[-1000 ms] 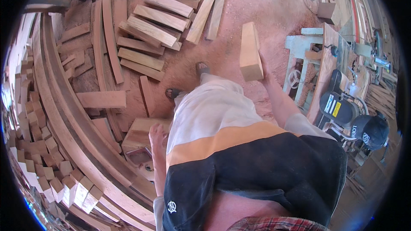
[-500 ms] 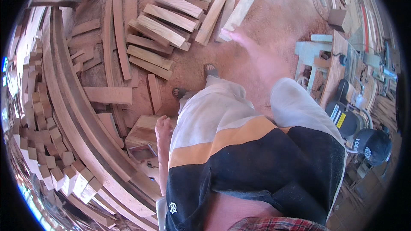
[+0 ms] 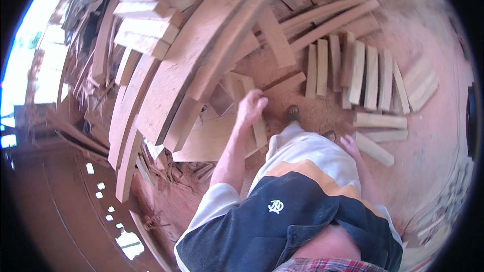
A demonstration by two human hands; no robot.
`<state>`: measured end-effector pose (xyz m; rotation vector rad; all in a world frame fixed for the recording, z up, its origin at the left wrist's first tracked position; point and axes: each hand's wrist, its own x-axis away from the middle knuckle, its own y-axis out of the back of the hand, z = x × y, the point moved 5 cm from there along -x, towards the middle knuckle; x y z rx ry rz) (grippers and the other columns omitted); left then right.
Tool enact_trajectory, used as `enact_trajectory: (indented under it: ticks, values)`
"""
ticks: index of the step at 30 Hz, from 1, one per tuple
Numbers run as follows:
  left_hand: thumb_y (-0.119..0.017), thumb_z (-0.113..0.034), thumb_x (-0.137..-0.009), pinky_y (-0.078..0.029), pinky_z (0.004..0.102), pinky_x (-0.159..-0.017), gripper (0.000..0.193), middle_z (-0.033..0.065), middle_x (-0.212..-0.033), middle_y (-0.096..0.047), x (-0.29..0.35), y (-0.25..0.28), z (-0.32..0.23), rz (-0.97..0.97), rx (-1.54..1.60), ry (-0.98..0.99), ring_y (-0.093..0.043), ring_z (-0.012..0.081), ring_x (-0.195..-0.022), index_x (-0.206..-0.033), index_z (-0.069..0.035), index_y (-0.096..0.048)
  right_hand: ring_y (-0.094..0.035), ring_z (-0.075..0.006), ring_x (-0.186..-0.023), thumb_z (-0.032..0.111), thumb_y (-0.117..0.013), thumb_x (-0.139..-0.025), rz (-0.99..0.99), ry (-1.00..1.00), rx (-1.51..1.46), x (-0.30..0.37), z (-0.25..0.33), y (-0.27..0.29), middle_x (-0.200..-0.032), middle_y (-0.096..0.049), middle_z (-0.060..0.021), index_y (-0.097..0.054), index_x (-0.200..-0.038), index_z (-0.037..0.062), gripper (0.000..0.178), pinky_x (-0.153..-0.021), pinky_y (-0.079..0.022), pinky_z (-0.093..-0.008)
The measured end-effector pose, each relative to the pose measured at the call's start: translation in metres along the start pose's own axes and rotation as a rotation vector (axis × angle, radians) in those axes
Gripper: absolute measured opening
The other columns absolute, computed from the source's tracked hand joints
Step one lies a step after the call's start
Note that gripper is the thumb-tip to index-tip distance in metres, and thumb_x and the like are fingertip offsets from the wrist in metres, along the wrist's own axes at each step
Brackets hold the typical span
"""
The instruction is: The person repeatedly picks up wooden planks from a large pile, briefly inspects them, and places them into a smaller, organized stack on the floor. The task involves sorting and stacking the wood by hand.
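My left hand (image 3: pixel 252 106) is curled closed at the edge of a wooden bench or box (image 3: pixel 217 138). Its palm is hidden, so I cannot tell what it holds, if anything. A thin reddish wood strip (image 3: pixel 286 82) lies just beyond its knuckles. Close to my right knee, my right hand (image 3: pixel 350 145) hangs with fingers apart and no object in them. Beside it, a pale wood block (image 3: pixel 375 150) rests on the dusty floor. Two more blocks (image 3: pixel 380 120) lie just past that, and a row of several short blocks (image 3: pixel 370 78) spreads farther out.
A long, thick plank (image 3: pixel 201 35) crosses the left side, with stacked square timbers (image 3: pixel 146 35) behind it. Offcuts (image 3: pixel 181 171) litter the floor at lower left. Long boards (image 3: pixel 327 17) lie at the far side. My sandalled foot (image 3: pixel 293 114) stands between bench and blocks.
My view has swung to the left. My right hand has let go of the pale block and drawn back toward my knee. My left hand stays curled, now over the bench edge.
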<state>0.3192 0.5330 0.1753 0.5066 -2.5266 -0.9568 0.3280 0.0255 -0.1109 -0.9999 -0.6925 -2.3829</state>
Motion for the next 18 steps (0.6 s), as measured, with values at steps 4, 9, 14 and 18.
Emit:
enact_trajectory:
  ticks: [4,9,14,18]
  values:
    - [-0.079,-0.027,-0.091,-0.052,0.0431,-0.102,0.051,0.0211,-0.122,-0.07,-0.046,0.152,-0.024,-0.592,-0.269,-0.197,-0.067,0.0345,-0.116,-0.133,-0.003,-0.063,-0.054,-0.0323,-0.138,0.044,-0.076,-0.094,0.035,-0.038,-0.045,-0.011,-0.02,-0.006,-0.151,-0.054,-0.0232,-0.048,-0.15,-0.0051,0.08,-0.114,-0.044,-0.0422]
    - [-0.08,-0.042,-0.089,-0.042,0.0496,-0.114,0.065,0.0303,-0.156,-0.042,-0.121,0.316,0.019,-0.849,-0.614,0.052,-0.046,0.0441,-0.141,-0.143,-0.014,-0.059,-0.059,-0.0307,-0.132,0.037,-0.075,-0.097,-0.092,-0.136,-0.174,-0.026,0.009,0.015,-0.149,-0.054,-0.0236,-0.047,-0.151,-0.0038,0.074,-0.104,-0.051,-0.0392]
    - [-0.077,-0.049,-0.09,-0.042,0.0512,-0.114,0.057,0.0249,-0.154,-0.048,-0.173,0.401,0.065,-0.732,-0.814,-0.004,-0.046,0.0414,-0.141,-0.142,-0.031,-0.063,-0.061,-0.0299,-0.128,0.039,-0.076,-0.096,-0.122,-0.047,-0.308,-0.036,0.081,0.006,-0.148,-0.056,-0.0204,-0.043,-0.154,-0.0027,0.078,-0.102,-0.052,-0.0409]
    - [-0.075,-0.053,-0.09,-0.04,0.0508,-0.116,0.055,0.0195,-0.155,-0.05,-0.169,0.428,0.098,-0.665,-0.864,0.023,-0.044,0.041,-0.143,-0.141,-0.038,-0.064,-0.057,-0.0349,-0.133,0.043,-0.076,-0.094,-0.102,-0.139,-0.298,-0.029,0.126,-0.012,-0.152,-0.053,-0.0197,-0.043,-0.158,0.0125,0.078,-0.106,-0.049,-0.0492]
